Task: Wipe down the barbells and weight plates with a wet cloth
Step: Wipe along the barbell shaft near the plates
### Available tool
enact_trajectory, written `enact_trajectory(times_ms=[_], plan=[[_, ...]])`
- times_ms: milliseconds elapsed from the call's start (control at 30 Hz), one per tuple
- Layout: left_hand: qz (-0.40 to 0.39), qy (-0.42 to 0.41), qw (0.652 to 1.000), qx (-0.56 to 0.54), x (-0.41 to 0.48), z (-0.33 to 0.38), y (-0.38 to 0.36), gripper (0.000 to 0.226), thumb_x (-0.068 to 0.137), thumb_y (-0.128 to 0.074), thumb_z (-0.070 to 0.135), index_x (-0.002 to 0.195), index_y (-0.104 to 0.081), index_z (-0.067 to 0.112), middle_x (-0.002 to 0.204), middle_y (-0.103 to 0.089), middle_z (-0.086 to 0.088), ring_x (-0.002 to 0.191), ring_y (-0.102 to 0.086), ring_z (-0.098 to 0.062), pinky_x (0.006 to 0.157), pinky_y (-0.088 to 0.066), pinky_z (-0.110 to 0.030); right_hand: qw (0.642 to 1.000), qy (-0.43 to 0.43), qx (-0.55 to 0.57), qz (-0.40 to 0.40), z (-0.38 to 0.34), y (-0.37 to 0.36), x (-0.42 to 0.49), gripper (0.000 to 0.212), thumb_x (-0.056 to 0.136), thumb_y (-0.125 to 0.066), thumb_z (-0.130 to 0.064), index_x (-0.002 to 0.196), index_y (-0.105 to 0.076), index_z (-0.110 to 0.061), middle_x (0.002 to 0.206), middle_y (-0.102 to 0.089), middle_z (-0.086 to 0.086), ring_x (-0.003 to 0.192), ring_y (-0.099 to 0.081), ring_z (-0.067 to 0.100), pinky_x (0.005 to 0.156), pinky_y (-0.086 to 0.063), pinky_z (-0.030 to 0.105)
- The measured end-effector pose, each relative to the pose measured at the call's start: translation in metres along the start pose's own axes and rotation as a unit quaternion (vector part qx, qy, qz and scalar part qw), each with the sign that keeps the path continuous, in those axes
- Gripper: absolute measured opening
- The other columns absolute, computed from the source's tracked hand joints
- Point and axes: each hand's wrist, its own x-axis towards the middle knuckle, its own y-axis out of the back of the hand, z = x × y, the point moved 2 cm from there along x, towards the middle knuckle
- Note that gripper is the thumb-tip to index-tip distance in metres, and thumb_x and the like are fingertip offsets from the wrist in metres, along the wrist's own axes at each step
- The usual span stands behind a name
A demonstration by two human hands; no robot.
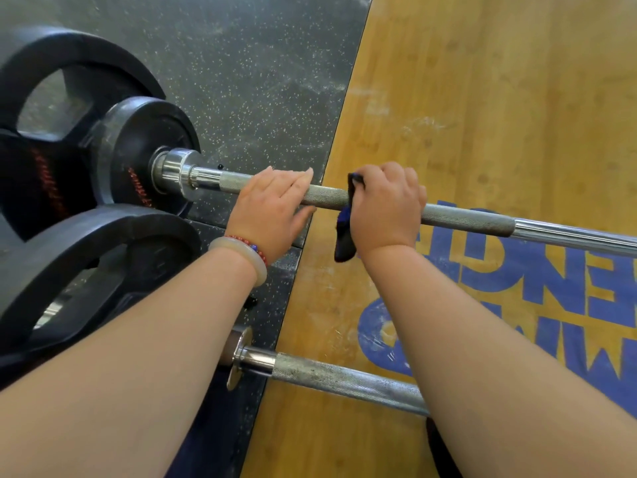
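A steel barbell (465, 219) runs from black weight plates (138, 153) at the left across to the right edge. My right hand (387, 205) grips a dark blue cloth (344, 232) wrapped round the knurled shaft, the cloth's tail hanging below. My left hand (272, 205) rests on the same shaft just left of it, fingers straight over the bar and thumb underneath. A second barbell (331, 377) lies nearer me, its plate (86, 263) at the left; my right forearm covers part of its shaft.
Black speckled rubber flooring (258, 81) lies to the left and a wooden platform (499, 81) with a blue logo to the right. A large black plate (51, 63) with grip holes stands at the far left.
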Motion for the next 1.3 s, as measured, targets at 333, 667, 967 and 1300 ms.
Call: enact_trajectory(times_ms=[333, 667, 967, 1300], plan=[[0.024, -0.003, 0.999, -0.042, 0.008, -0.003, 0.005, 0.039, 0.084, -0.056, 0.034, 0.104, -0.069, 0.003, 0.093, -0.071, -0.01, 0.086, -0.065, -0.03, 0.083, -0.052, -0.044, 0.998, -0.05, -0.012, -0.047, -0.001, -0.002, 0.001, 0.015, 0.091, -0.055, -0.016, 0.089, -0.07, -0.015, 0.086, -0.061, 0.005, 0.086, -0.048, 0.028, 0.069, -0.013, 0.029], [0.066, 0.016, 0.997, -0.043, 0.006, 0.0, -0.002, 0.029, 0.079, -0.068, 0.025, 0.099, -0.07, 0.004, 0.092, -0.071, -0.008, 0.087, -0.064, -0.031, 0.082, -0.052, -0.043, 1.0, -0.013, -0.011, -0.007, -0.009, -0.003, 0.003, 0.009, 0.076, -0.068, -0.004, 0.074, -0.069, -0.012, 0.071, -0.058, 0.005, 0.071, -0.051, 0.029, 0.064, -0.008, 0.028], [0.081, 0.014, 0.995, -0.054, 0.007, 0.003, 0.003, 0.023, 0.076, -0.073, 0.019, 0.094, -0.069, 0.005, 0.085, -0.069, -0.008, 0.081, -0.062, -0.03, 0.078, -0.051, -0.041, 0.998, 0.053, -0.039, -0.013, -0.012, -0.004, -0.006, 0.013, 0.069, -0.073, -0.002, 0.072, -0.067, -0.013, 0.071, -0.057, 0.005, 0.068, -0.051, 0.028, 0.064, -0.014, 0.03], [0.057, 0.018, 0.997, -0.053, 0.009, 0.002, 0.006, 0.027, 0.08, -0.059, 0.029, 0.091, -0.069, 0.007, 0.083, -0.068, -0.006, 0.079, -0.061, -0.029, 0.074, -0.051, -0.04, 0.993, 0.113, -0.011, -0.028, -0.021, -0.009, -0.004, 0.009, 0.073, -0.07, -0.005, 0.075, -0.067, -0.013, 0.073, -0.058, 0.004, 0.071, -0.052, 0.028, 0.065, -0.018, 0.031]])
